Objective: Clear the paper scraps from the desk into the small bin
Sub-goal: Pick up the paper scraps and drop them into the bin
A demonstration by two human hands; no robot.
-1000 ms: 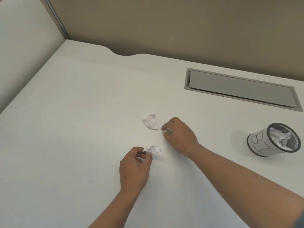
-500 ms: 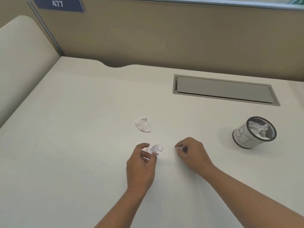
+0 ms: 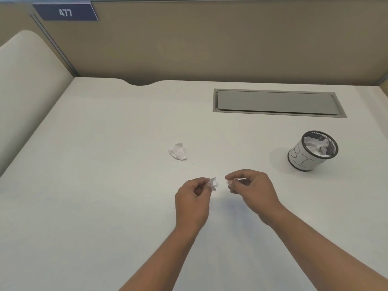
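slippage looks like the main risk. the left hand (image 3: 192, 201) pinches a small crumpled white paper wad (image 3: 213, 183) between thumb and fingertips, and most of the wad sticks out past the grip. the right hand (image 3: 252, 190) pinches a much tinier white paper shred (image 3: 229, 182), its fingers curled narrowly round it. both hands hover close together over the front middle of the wide white desk (image 3: 105, 185).

the small round black mesh bin with a hand-lettered white paper wrap (image 3: 300, 160) stands well apart to the right, with crumpled paper piled near its rim. a light shred held this loosely could flutter free on the way across. a wad dropped onto that heap could bounce back out. the bin looks light, so a knuckle catching its rim may tip it and spill everything. the left arm would probably have to cross the right to reach it, inviting a bump.

a third crumpled white paper scrap (image 3: 178, 151) lies on the desk farther back and to the left, beyond both hands, and is easily missed.
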